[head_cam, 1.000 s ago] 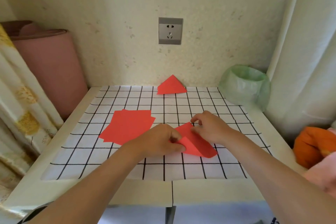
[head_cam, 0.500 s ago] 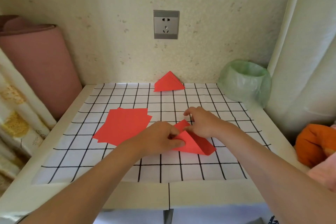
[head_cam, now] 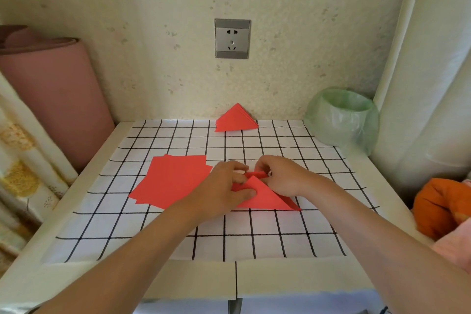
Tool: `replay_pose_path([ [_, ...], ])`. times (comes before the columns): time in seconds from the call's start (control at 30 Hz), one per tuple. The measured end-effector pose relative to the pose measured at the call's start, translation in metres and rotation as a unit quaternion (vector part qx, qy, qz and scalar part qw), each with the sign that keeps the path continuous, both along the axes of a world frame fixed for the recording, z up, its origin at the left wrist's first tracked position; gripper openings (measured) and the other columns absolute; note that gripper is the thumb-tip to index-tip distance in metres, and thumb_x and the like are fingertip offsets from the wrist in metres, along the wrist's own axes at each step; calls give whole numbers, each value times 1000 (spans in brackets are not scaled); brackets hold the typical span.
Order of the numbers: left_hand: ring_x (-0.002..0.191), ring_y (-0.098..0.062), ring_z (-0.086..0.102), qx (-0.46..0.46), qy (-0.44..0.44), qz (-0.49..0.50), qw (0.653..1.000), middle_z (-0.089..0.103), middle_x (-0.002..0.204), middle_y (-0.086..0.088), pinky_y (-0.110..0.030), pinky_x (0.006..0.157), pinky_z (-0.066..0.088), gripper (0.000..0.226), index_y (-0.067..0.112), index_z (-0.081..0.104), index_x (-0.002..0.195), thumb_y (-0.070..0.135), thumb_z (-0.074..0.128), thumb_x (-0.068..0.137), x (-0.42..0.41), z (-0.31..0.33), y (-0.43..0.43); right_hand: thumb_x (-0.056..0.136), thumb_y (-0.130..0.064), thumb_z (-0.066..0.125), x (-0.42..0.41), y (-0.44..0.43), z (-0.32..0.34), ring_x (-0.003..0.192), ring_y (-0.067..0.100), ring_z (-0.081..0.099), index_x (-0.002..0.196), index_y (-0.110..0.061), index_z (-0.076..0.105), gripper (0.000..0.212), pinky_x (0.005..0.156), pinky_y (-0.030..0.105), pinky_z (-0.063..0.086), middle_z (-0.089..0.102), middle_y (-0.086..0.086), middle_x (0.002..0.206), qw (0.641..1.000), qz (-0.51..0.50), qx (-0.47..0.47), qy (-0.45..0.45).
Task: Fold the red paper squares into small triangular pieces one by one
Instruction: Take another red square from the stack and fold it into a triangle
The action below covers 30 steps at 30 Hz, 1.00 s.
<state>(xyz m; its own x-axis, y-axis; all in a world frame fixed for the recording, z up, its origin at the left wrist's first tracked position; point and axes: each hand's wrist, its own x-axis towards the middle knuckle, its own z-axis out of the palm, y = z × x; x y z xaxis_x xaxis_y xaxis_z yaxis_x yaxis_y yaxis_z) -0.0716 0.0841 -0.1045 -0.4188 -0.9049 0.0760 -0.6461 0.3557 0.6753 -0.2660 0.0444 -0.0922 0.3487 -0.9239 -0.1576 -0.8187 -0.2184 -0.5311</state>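
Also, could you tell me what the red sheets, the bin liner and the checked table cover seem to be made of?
Red sheets: apparently thin matte paper; the folded sheet holds a crisp crease. Bin liner: thin translucent green plastic film, wrinkled and slightly glossy. Checked cover: probably paper or vinyl; it lies flat and smooth, with a printed grid.

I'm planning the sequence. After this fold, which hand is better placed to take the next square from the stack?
Left, probably. The left hand lies beside the stack; the right hand is beyond the half-folded paper and would have to cross over it.
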Motion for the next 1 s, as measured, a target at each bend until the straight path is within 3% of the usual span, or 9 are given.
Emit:
replay_pose_path([
  [0.07,120,4,35,13,28,35,999,43,135,19,-19,98,29,13,26,74,93,36,71,86,1,0,-1,86,-29,70,0,0,2,89,13,63,99,-30,57,19,78,30,51,65,-8,96,998,-19,3,-65],
  [0.13,117,1,46,21,60,51,997,52,130,19,-22,96,36,7,26,71,83,32,71,86,1,1,-4,83,-24,74,1,2,4,87,12,67,103,-32,59,27,81,32,55,69,-6,96,991,-30,13,-133],
  [0.23,94,-8,61,22,101,73,992,67,101,9,-28,82,47,8,22,69,82,27,69,88,1,2,-6,84,-17,73,5,5,9,85,11,71,102,-24,69,20,78,29,56,75,-3,93,980,-25,31,-197],
  [0.3,76,-9,60,25,145,96,984,68,81,9,-24,72,47,8,22,69,82,25,69,89,3,4,-6,92,-27,64,8,8,15,70,14,66,92,-12,72,17,68,32,50,72,0,81,976,-39,42,-208],
  [0.4,64,3,55,13,209,122,970,65,70,16,-11,63,43,12,26,68,80,18,71,88,5,9,-6,91,-56,50,10,11,20,65,16,54,83,-3,66,56,67,32,39,60,7,70,970,-110,64,-207],
  [0.53,66,-7,56,15,248,160,956,69,80,-6,-22,61,48,31,32,60,107,20,76,84,8,8,-7,92,-35,67,11,16,22,67,6,61,83,-19,76,20,65,22,45,71,-6,76,973,-90,40,-210],
  [0.67,72,-6,62,54,224,147,962,71,83,1,-20,62,49,35,29,59,118,26,73,87,8,10,-6,88,-15,72,13,17,22,72,5,69,88,-18,78,7,72,21,53,77,-2,83,965,-88,35,-244],
  [0.83,76,1,69,63,249,131,957,75,85,10,-11,66,50,19,25,71,94,9,75,84,8,14,-4,86,-4,72,14,18,25,85,12,73,98,-22,76,22,80,26,56,77,0,93,955,-90,55,-277],
  [1.0,62,-4,59,34,262,174,948,72,77,2,-16,60,48,19,28,70,80,18,85,73,7,15,-4,87,-31,74,15,22,26,81,15,71,91,-18,78,14,79,32,55,77,1,87,971,-100,47,-210],
])
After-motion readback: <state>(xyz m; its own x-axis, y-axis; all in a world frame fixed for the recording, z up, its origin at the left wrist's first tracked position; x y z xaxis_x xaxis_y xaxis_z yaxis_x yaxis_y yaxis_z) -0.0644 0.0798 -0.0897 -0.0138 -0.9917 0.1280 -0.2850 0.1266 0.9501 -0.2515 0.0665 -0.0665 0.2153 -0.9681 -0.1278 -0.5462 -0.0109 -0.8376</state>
